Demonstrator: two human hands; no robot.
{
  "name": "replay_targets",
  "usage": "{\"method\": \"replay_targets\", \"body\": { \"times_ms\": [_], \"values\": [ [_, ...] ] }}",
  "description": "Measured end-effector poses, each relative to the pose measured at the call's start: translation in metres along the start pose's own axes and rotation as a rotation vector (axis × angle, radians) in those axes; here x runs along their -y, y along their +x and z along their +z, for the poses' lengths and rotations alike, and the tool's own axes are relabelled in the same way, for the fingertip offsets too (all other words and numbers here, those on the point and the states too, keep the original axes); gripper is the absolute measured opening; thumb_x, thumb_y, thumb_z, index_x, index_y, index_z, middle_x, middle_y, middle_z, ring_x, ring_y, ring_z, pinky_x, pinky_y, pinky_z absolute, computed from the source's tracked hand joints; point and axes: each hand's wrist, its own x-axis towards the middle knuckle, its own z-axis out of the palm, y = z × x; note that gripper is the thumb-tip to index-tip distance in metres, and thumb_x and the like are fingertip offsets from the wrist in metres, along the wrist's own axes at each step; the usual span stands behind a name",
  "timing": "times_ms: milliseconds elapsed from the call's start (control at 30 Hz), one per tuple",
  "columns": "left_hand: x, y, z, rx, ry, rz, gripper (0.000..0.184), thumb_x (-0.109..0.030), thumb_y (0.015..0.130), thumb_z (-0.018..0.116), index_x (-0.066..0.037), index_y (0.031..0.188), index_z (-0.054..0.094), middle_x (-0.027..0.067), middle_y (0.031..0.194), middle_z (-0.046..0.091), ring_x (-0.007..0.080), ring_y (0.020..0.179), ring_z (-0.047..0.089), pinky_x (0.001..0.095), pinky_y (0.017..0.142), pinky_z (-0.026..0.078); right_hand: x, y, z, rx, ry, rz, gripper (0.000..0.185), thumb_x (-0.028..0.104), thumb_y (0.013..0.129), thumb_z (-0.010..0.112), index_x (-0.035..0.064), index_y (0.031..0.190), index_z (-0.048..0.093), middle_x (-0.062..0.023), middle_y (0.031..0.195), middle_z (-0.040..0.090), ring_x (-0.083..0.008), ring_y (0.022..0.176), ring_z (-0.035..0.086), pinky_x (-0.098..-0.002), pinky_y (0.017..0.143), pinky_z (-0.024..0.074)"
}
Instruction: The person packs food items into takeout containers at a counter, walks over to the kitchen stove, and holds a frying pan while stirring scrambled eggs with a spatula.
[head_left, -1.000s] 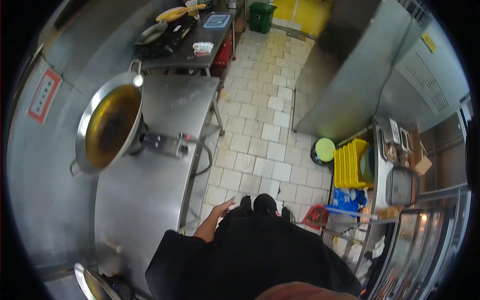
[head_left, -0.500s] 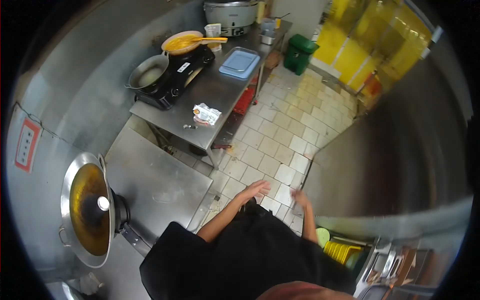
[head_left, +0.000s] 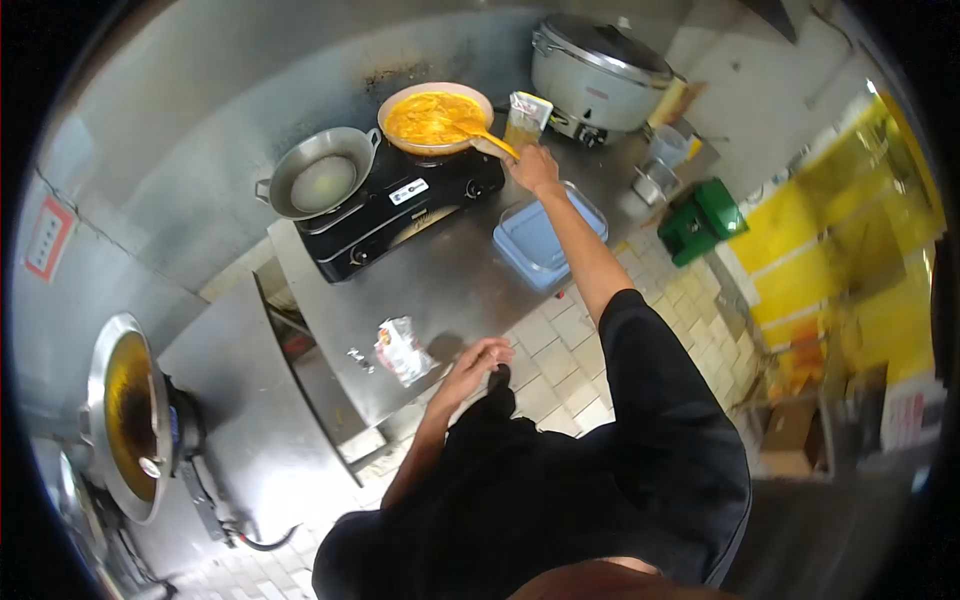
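My right hand [head_left: 534,170] reaches over the steel table, its fingers closed at the end of a yellow spatula [head_left: 494,141]. The spatula's head lies in a light-coloured frying pan [head_left: 383,110] holding a yellow-orange, egg-like food [head_left: 425,118]. Part of the pan's handle shows beside my fingers. Low in front of my body, my left hand [head_left: 477,368] holds nothing, its fingers loosely apart. It is nearest to a torn white packet [head_left: 402,350] on the table edge. A clear container with yellowish contents [head_left: 526,118] stands just beyond my right hand.
A black two-burner stove [head_left: 400,205] carries the pan and a grey wok [head_left: 325,185]. Blue lidded container [head_left: 540,245], rice cooker [head_left: 600,80] and metal container [head_left: 655,182] share the table [head_left: 420,280]. A green bin [head_left: 700,222] stands right; a large wok [head_left: 130,410] sits left.
My view has turned toward the stove and come closer. My right hand has risen from beside my body to the spatula's handle. My left hand stays low in front of me.
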Motion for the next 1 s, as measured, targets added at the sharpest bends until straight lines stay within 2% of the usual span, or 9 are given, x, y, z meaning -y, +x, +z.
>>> {"method": "replay_targets", "body": {
  "times_ms": [233,333,433,533,633,767,800,933,1000],
  "values": [
    [-0.064,0.172,0.019,-0.183,-0.044,0.125,0.031,-0.025,0.104,0.050,-0.003,0.125,0.056,0.0087,0.117,0.064,0.0175,0.108,0.061,0.0317,0.095,0.045,-0.070,0.088,0.053,0.523,0.080,-0.162,0.035,0.036,0.090,0.062,0.0051,0.106,0.068,-0.0226,0.101,0.068,-0.0386,0.098,0.066,-0.0475,0.086,0.0510],
    [-0.072,0.227,0.017,-0.204,-0.041,0.135,0.032,-0.028,0.104,0.049,-0.005,0.125,0.055,0.0078,0.119,0.063,0.0178,0.112,0.059,0.0322,0.094,0.045,-0.094,0.089,0.091,0.260,0.222,-0.302,0.031,0.029,0.094,0.057,0.0034,0.112,0.056,-0.0252,0.098,0.066,-0.0436,0.095,0.064,-0.0513,0.082,0.0498],
    [-0.065,0.282,0.016,-0.546,0.088,0.135,0.038,-0.034,0.102,0.053,-0.006,0.128,0.052,0.0085,0.118,0.063,0.0193,0.112,0.060,0.0339,0.094,0.046,-0.087,0.119,0.041,0.462,0.254,-0.344,0.029,0.021,0.097,0.052,0.0001,0.115,0.046,-0.0288,0.098,0.063,-0.0471,0.095,0.062,-0.0554,0.081,0.0475],
    [-0.067,0.339,0.007,-0.840,-0.347,0.059,0.051,-0.041,0.096,0.061,-0.009,0.133,0.047,0.0073,0.113,0.062,0.0197,0.109,0.059,0.0370,0.089,0.049,-0.077,0.172,-0.021,0.582,0.155,-0.506,0.018,0.021,0.094,0.058,0.0081,0.106,0.058,-0.0218,0.095,0.066,-0.0422,0.094,0.063,-0.0519,0.078,0.0484],
    [-0.070,0.384,-0.006,-0.779,-0.613,0.001,0.057,-0.045,0.095,0.063,-0.010,0.134,0.042,0.0077,0.112,0.063,0.0225,0.106,0.062,0.0421,0.089,0.050,-0.066,0.251,-0.035,0.616,0.003,-0.809,0.020,0.022,0.091,0.062,0.0183,0.108,0.072,-0.0162,0.101,0.070,-0.0361,0.099,0.066,-0.0457,0.082,0.0513],
    [-0.075,0.429,-0.005,-0.708,-0.817,0.134,0.040,-0.040,0.098,0.059,-0.009,0.121,0.047,0.0082,0.090,0.067,0.0210,0.074,0.068,0.0305,0.066,0.056,-0.023,0.305,-0.012,0.732,-0.138,-1.203,0.016,0.022,0.088,0.065,0.0166,0.101,0.074,-0.0126,0.091,0.072,-0.0351,0.087,0.068,-0.0448,0.079,0.0520],
    [-0.072,0.438,-0.004,-0.791,-0.868,0.160,0.029,-0.036,0.099,0.059,-0.010,0.110,0.052,0.0035,0.073,0.060,0.0120,0.055,0.057,0.0211,0.047,0.044,-0.016,0.301,-0.009,0.673,-0.149,-1.291,0.016,0.015,0.086,0.064,0.0102,0.097,0.074,-0.0148,0.090,0.072,-0.0353,0.088,0.069,-0.0444,0.079,0.0535],
    [-0.063,0.446,-0.003,-0.876,-0.925,0.186,0.023,-0.032,0.100,0.058,-0.011,0.095,0.049,-0.0040,0.062,0.039,0.0042,0.043,0.027,0.0212,0.037,0.021,-0.002,0.271,0.020,0.563,-0.295,-1.290,0.019,0.003,0.081,0.056,-0.0037,0.090,0.071,-0.0229,0.094,0.070,-0.0358,0.093,0.070,-0.0448,0.076,0.0560],
    [-0.063,0.446,-0.004,-0.866,-0.923,0.202,0.023,-0.032,0.100,0.058,-0.012,0.093,0.048,-0.0039,0.062,0.040,0.0042,0.043,0.029,0.0206,0.037,0.022,-0.009,0.267,0.045,0.501,-0.230,-1.267,0.020,0.004,0.083,0.055,-0.0031,0.090,0.071,-0.0224,0.094,0.071,-0.0362,0.091,0.070,-0.0451,0.075,0.0562]
  ]
}}
